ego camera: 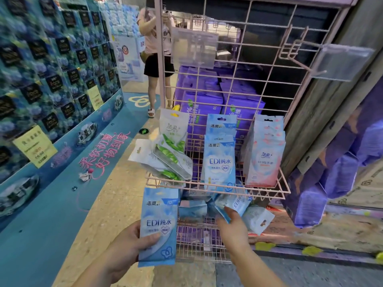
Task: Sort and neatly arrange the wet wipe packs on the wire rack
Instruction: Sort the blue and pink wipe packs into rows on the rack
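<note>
Beneath the pink wire basket point(196, 183), the right hand point(232, 223) pinches a loose blue pack point(236, 200) by its edge, where it may slip, while the left hand point(126, 243) grips an upright pack point(158, 222).

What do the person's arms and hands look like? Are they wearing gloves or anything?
No gloves. The left hand and the right hand are both bare. The left forearm and the right forearm are bare too, right down to the picture's edge, so no sleeve shows. I can see no ring, watch or bracelet on either one.
</note>
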Motion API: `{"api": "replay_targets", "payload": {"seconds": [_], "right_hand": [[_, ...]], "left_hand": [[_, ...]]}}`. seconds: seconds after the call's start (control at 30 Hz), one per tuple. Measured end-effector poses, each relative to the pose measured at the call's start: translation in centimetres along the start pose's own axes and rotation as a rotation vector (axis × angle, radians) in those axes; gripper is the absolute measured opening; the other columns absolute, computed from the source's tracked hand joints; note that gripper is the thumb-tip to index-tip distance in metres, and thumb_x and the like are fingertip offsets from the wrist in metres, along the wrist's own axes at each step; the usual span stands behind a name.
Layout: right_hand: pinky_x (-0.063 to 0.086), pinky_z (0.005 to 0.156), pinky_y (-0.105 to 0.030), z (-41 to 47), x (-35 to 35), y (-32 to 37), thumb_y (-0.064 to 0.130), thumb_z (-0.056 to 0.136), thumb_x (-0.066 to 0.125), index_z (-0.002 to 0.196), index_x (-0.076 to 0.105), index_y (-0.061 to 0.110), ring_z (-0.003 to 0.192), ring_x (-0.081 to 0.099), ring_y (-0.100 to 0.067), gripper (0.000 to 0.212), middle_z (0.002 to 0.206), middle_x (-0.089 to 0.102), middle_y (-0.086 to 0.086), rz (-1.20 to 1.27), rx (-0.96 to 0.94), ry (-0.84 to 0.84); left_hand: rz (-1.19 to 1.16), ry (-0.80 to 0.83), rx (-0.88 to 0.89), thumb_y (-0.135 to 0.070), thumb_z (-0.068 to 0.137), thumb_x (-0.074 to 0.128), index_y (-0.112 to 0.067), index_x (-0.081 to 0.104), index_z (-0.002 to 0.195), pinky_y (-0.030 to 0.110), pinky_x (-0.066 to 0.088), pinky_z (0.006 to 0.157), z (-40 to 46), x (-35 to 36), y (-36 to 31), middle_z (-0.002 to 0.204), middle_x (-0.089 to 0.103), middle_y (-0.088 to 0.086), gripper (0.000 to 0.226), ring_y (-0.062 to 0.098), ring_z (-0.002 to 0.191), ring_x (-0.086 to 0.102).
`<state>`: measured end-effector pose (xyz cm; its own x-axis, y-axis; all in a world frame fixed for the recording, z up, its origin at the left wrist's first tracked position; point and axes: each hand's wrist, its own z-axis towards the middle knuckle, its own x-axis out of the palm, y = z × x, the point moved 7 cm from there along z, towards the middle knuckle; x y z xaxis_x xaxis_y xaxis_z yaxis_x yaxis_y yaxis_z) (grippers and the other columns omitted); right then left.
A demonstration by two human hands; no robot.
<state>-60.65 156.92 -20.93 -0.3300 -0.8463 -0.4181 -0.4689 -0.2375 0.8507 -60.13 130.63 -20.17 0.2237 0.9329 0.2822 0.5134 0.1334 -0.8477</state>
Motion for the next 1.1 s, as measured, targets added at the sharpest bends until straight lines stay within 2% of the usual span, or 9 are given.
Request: {"api": "replay_targets", "payload": {"seconds": [0.13,0.23,0.33,0.5,0.57,0.67,0.83,0.97,1.1], "right_hand": [[0.048,0.073,-0.029,1.2,0.9,0.9,0.015,0.089,0.058,0.111,0.070,0.009,0.075,0.059,-0.021,0.025,0.091,0.069,-0.007,0.047,0.047,-0.055],[0.049,0.080,-0.028,2.3,1.8,2.0,0.027,0.090,0.062,0.101,0.075,0.009,0.093,0.067,-0.027,0.025,0.101,0.075,-0.012,0.010,0.071,-0.079],[0.047,0.067,-0.020,3.0,2.3,2.8,0.037,0.088,0.061,0.101,0.073,0.012,0.100,0.069,-0.023,0.031,0.108,0.073,-0.009,0.042,0.141,-0.083],[0.048,0.094,-0.033,5.2,3.3,2.2,0.017,0.098,0.039,0.146,0.032,0.024,0.129,0.050,-0.023,0.049,0.149,0.042,-0.004,-0.110,0.087,-0.050],[0.053,0.079,-0.021,4.6,3.0,1.6,0.014,0.096,0.050,0.139,0.046,0.013,0.107,0.063,-0.019,0.043,0.135,0.057,-0.010,0.357,0.229,-0.108],[0.044,0.042,-0.014,2.3,3.0,1.0,0.005,0.090,0.061,0.106,0.068,-0.002,0.049,0.052,-0.009,0.019,0.066,0.067,-0.005,0.710,0.257,-0.022],[0.050,0.092,-0.037,0.4,0.2,-0.4,-0.001,0.090,0.057,0.085,0.059,0.006,0.092,0.065,-0.027,0.009,0.098,0.068,-0.018,0.895,0.165,0.125],[0.052,0.086,-0.036,-0.8,-4.4,-1.4,0.010,0.087,0.063,0.086,0.061,0.004,0.087,0.070,-0.027,0.006,0.084,0.074,-0.014,0.862,0.098,0.180],[0.054,0.085,-0.036,-3.2,-8.6,-0.3,0.046,0.034,0.094,0.090,0.064,0.001,0.084,0.064,-0.025,0.078,0.089,0.067,-0.017,0.511,0.021,0.471]], "left_hand": [[0.029,0.026,-0.015,-0.028,0.035,0.097,-0.004,0.060,0.117,0.050,0.051,0.094,-0.4,-0.8,-0.2,0.111,0.071,0.018,0.093,0.035,0.103,0.067],[0.035,0.041,-0.043,-0.028,0.035,0.098,-0.001,0.060,0.117,0.053,0.046,0.099,-0.5,-1.1,-0.1,0.112,0.070,0.020,0.094,0.038,0.105,0.066],[0.053,0.045,-0.054,-0.029,0.032,0.098,-0.001,0.060,0.116,0.053,0.046,0.099,-0.4,-1.0,-0.1,0.111,0.070,0.021,0.097,0.038,0.105,0.066],[0.041,0.042,-0.069,-0.025,0.040,0.095,-0.002,0.060,0.117,0.054,0.046,0.099,-0.3,-0.7,-0.5,0.112,0.070,0.020,0.088,0.038,0.105,0.066],[0.016,0.048,-0.082,-0.023,0.043,0.095,-0.003,0.059,0.119,0.054,0.046,0.100,-0.4,-0.5,-0.5,0.114,0.069,0.019,0.087,0.038,0.106,0.065],[-0.005,0.047,-0.094,-0.024,0.035,0.098,-0.003,0.060,0.118,0.053,0.046,0.098,-0.4,-0.1,-0.5,0.113,0.069,0.020,0.093,0.039,0.104,0.066],[-0.004,0.079,-0.077,-0.029,0.041,0.096,-0.005,0.060,0.118,0.050,0.049,0.095,-0.4,1.9,-1.0,0.113,0.070,0.018,0.088,0.037,0.104,0.067],[0.014,0.108,-0.053,-0.025,0.070,0.077,-0.006,0.060,0.120,0.046,0.049,0.094,-0.3,4.1,-2.2,0.112,0.071,0.015,0.056,0.033,0.104,0.067],[0.088,0.223,0.000,-0.042,0.049,0.091,-0.010,0.068,0.112,0.040,0.052,0.091,-0.2,7.1,-3.6,0.115,0.070,0.014,0.074,0.031,0.107,0.066]]}}
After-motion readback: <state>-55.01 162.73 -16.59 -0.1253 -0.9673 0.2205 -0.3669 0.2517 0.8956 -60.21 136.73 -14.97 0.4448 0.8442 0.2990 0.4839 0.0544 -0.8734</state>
